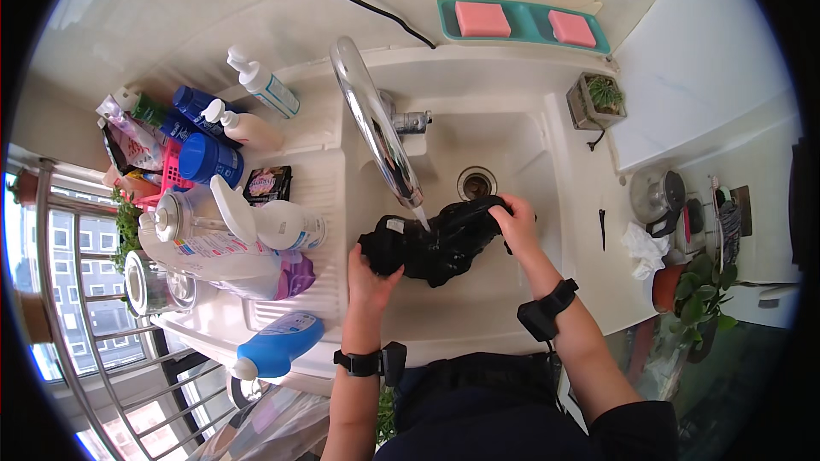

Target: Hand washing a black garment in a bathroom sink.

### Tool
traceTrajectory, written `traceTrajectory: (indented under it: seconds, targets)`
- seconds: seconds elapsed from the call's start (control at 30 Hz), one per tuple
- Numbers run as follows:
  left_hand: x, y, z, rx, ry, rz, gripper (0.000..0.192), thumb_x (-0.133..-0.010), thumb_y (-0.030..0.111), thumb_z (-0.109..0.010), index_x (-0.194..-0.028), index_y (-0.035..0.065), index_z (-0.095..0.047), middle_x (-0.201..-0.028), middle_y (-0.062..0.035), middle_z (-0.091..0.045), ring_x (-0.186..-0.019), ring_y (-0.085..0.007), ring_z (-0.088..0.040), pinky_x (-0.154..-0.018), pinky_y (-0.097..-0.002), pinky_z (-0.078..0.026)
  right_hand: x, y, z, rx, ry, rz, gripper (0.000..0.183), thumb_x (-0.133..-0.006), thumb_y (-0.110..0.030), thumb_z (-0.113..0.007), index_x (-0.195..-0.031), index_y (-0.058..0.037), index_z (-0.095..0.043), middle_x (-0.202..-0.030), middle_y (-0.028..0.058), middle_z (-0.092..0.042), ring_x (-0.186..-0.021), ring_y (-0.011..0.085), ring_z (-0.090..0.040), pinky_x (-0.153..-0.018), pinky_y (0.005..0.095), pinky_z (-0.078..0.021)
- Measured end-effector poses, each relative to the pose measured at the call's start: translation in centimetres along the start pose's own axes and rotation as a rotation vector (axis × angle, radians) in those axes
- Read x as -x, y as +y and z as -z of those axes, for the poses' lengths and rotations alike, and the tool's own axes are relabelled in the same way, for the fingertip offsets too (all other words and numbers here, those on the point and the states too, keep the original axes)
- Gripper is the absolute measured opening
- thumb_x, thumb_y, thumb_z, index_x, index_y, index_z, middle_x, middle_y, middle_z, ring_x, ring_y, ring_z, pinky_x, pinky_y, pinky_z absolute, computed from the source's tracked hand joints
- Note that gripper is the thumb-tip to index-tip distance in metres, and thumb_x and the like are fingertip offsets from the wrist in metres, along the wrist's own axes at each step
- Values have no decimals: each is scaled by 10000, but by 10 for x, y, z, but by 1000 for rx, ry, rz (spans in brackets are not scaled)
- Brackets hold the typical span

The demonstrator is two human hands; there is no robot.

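Observation:
A wet black garment (pixel 448 240) is stretched between my two hands in the white sink (pixel 519 141). A small white label shows near its left end. My left hand (pixel 375 282) grips that bunched end, and my right hand (pixel 514 224) pinches the other end. From the curved chrome faucet (pixel 378 121), water runs onto the cloth's middle. The round metal drain (pixel 476 184) lies just beyond the garment, near my right hand. Black straps with small devices circle both of my forearms.
On the left ledge stand a white spray bottle (pixel 288 224), a blue detergent bottle (pixel 282 344), a blue jar (pixel 208 159) and pump bottles (pixel 266 84). Pink soap bars (pixel 482 19) sit in a teal dish behind. To the right are a potted cactus (pixel 602 96), crumpled tissue (pixel 644 250) and a black hair clip (pixel 602 229).

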State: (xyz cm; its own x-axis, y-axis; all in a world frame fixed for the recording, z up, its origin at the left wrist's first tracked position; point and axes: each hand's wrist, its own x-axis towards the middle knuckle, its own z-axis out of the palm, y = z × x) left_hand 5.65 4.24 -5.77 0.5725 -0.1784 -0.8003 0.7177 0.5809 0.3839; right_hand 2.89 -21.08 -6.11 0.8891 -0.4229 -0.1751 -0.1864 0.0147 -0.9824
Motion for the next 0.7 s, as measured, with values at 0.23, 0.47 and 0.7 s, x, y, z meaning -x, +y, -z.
traceTrajectory:
  seconds: [0.23,0.47,0.7]
  targets:
    - [-6,-12,-1,-511,-20,-185,356,-838,192,-502,-1182,106,-477,-1173,-62,-477,-1073,-204,-452,-898,-390,-383,20,-65,-14,167,-172,227,133,-654,-56,-558,-611,26,-463,-506,5,-374,-528,52,-333,-460,247,-292]
    - [-6,-12,-23,-1078,-296,-742,447,-727,-58,-550,-1135,126,-541,-1198,-90,-510,-1188,-253,-408,-917,-366,-383,35,-95,-28,134,-541,308,187,-590,-68,-591,-583,-2,-417,-510,72,-333,-473,148,-319,-453,274,-298]
    - [-3,-15,-42,-1294,-645,-840,315,-713,-45,-600,-999,85,-572,-1205,-106,-527,-1197,-281,-402,-985,-375,-311,34,-98,-21,80,-628,395,210,-563,-58,-604,-577,-2,-402,-517,78,-344,-474,186,-327,-458,281,-302]
